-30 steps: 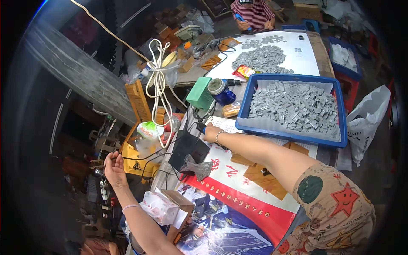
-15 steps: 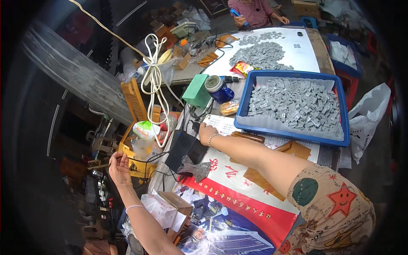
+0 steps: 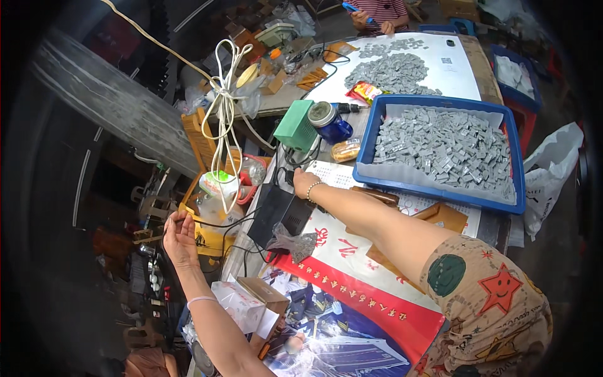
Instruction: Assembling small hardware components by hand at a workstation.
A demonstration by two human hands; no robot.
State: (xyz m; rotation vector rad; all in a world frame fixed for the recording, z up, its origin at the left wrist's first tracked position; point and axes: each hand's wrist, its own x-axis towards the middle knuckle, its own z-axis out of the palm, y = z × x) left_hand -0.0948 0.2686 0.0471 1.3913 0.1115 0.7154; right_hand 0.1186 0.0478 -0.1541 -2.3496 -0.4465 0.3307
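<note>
My left hand (image 3: pixel 181 240) is raised left of the table, fingers curled in a pinch on a thin black cable (image 3: pixel 213 225). That cable runs back toward a black box (image 3: pixel 276 217) with side vents, lying at the table's left edge. Beyond the box, my right hand (image 3: pixel 306 183) reaches across with its fingers closed at a small black piece (image 3: pixel 290 177) near the cords; its kind cannot be made out, and part of the grip is hidden. A clear bag of small grey bits (image 3: pixel 296 242) leans against the box's near side.
A blue tray (image 3: pixel 440 196) of small grey pieces stands right. Behind my right hand are a green block (image 3: pixel 296 127), a blue jar (image 3: pixel 331 125) and a packaged bread roll (image 3: pixel 346 150). White cord (image 3: pixel 224 100) hangs at left. Across the table sits another person (image 3: pixel 380 14).
The view has shifted slightly. My left hand stays on the cable, its fingers turned a little. My right hand remains by the black piece. The person across has brought their hands together.
</note>
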